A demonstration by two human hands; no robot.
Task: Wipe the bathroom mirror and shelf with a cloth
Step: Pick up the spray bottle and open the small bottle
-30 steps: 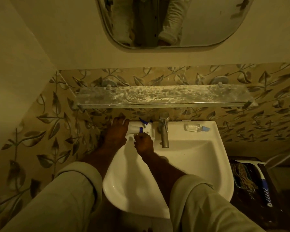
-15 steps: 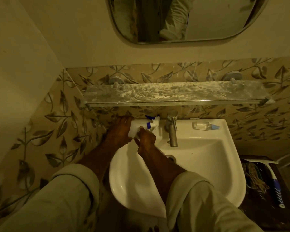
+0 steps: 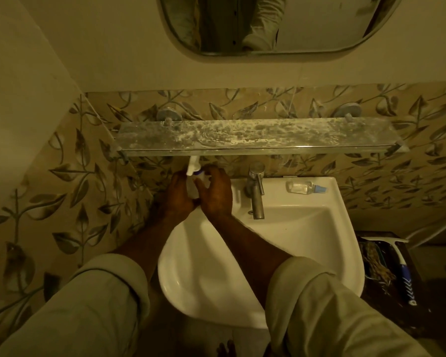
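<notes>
A white spray bottle (image 3: 192,176) with a blue collar stands upright at the sink's back left corner, its nozzle just under the shelf. My left hand (image 3: 177,197) grips the bottle from the left and my right hand (image 3: 215,193) clasps it from the right. The glass shelf (image 3: 255,136) above is covered in white dusty residue. The rounded mirror (image 3: 281,24) hangs higher on the wall and reflects a pale sleeve. No cloth is in view.
A white basin (image 3: 301,253) with a steel tap (image 3: 255,191) sits below the shelf. A small clear bottle with a blue cap (image 3: 304,188) lies on the basin's back rim. A blue-handled squeegee (image 3: 403,269) lies on a dark surface at right.
The spray bottle has been turned from lying on its side to upright, nozzle toward the shelf. My right hand moved up to clasp it alongside the left.
</notes>
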